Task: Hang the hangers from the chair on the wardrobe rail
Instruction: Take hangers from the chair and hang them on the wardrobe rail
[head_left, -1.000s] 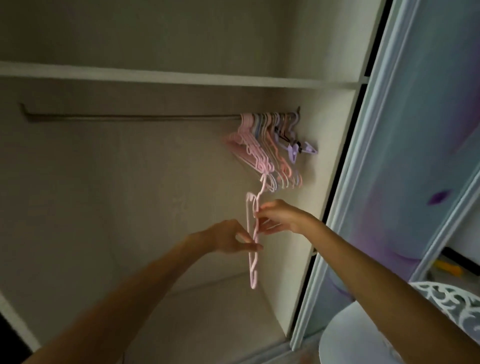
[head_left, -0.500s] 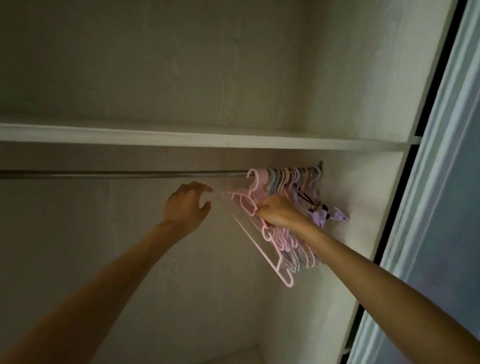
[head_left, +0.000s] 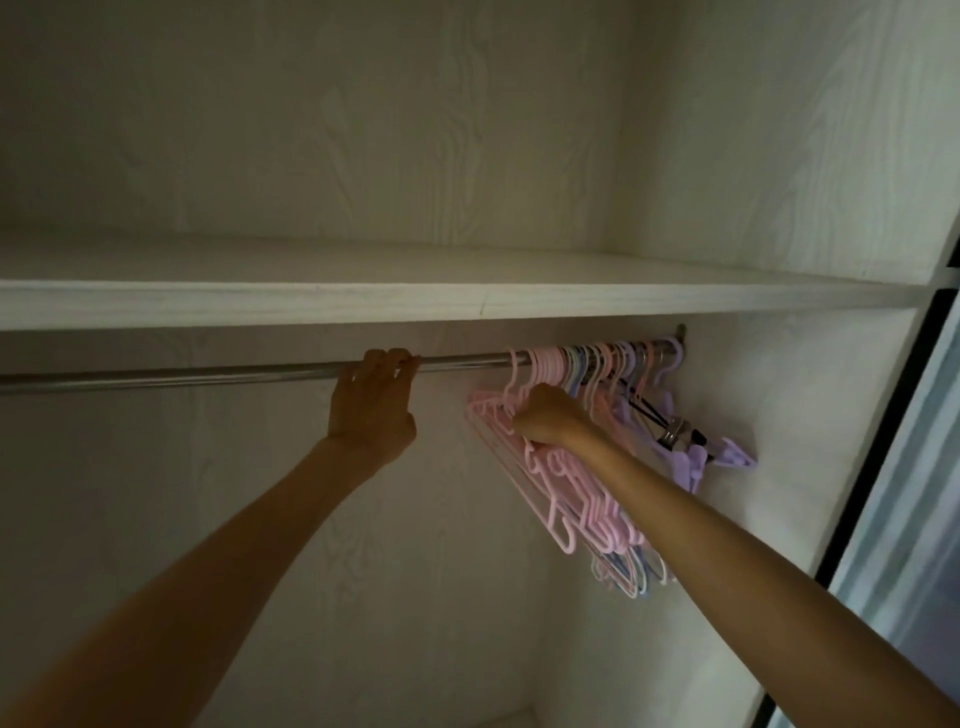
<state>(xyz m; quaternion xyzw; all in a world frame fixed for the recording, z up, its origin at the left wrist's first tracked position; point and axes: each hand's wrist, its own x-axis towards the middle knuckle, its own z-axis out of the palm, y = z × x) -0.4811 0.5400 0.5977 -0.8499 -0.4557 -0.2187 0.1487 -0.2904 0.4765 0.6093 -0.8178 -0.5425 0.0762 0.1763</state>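
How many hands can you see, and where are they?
2. The left hand holds the rail, its fingers curled over it. The right hand grips the pink hangers bunched at the rail's right end. No other hands show.

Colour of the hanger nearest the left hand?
Pink hanger; head view shows it best.

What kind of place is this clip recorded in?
Most likely the inside of a built-in wardrobe: a metal rail runs under a pale shelf, plastic hangers bunch at its right end, and what looks like a sliding door edges the right side.
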